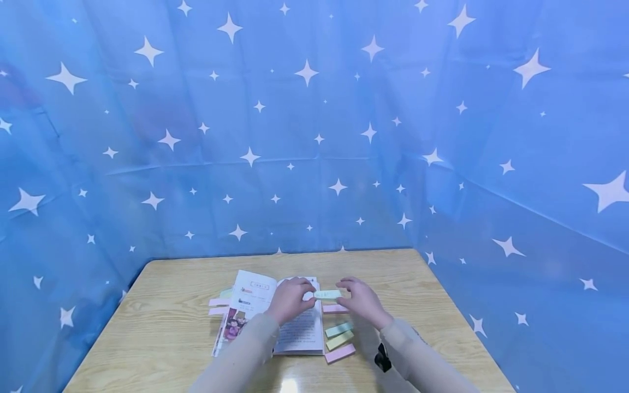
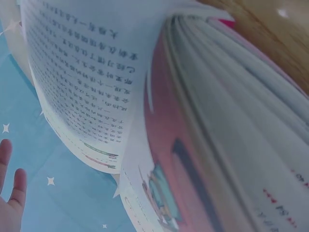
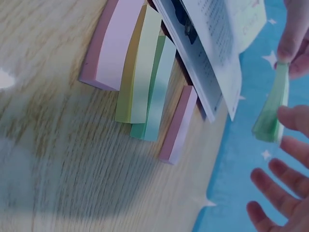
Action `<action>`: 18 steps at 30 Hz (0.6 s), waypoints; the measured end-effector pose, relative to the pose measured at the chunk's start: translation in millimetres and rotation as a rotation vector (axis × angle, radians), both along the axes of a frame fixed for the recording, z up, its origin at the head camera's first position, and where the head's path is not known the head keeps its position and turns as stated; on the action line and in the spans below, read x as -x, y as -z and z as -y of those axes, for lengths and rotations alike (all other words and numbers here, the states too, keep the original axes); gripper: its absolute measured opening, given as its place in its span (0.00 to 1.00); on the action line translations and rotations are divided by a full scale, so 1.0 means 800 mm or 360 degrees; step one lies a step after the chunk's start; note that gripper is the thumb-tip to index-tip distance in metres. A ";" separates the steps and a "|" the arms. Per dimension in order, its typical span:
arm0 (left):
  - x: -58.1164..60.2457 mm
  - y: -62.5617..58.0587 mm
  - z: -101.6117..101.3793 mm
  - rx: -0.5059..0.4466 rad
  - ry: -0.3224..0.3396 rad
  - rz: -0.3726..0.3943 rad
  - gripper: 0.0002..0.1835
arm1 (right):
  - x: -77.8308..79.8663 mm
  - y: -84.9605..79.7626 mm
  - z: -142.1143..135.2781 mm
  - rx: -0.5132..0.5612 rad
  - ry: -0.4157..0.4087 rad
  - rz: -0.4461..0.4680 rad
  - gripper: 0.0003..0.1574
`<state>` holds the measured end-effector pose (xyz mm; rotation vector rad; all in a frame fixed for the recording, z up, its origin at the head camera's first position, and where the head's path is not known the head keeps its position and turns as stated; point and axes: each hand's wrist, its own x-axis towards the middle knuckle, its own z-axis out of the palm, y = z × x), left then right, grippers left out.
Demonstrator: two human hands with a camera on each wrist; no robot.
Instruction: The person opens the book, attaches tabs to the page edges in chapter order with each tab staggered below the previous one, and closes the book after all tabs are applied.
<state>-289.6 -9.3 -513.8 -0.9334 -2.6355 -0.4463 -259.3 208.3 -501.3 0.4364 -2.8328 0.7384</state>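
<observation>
My left hand [image 1: 294, 300] pinches one end of a pale green sticky-note pad [image 1: 327, 295] above the right page of an open book [image 1: 301, 330]. Its fingers show at the upper right of the right wrist view, with the pad hanging from them, loose end slightly fanned. My right hand [image 1: 362, 301] is at that loose end. Thumb and forefinger stand apart at the pad's edge, the other fingers spread. Whether they grip a sheet is unclear. The left wrist view shows mostly curved book pages [image 2: 82, 82], with some fingers at its left edge; the pad is hidden there.
Right of the book lie a pink pad [image 3: 178, 125], a green pad [image 3: 157, 92], a yellow pad [image 3: 140, 72] and another pink pad [image 3: 113, 43]. Pink tabs [image 1: 218, 302] stick out from the book's left side. A starry blue curtain [image 1: 314, 136] surrounds the wooden table [image 1: 162, 322].
</observation>
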 end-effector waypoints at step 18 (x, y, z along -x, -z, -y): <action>0.002 0.002 0.001 0.0000 -0.0006 -0.0004 0.13 | 0.005 0.003 -0.001 0.0025 0.0001 -0.0012 0.16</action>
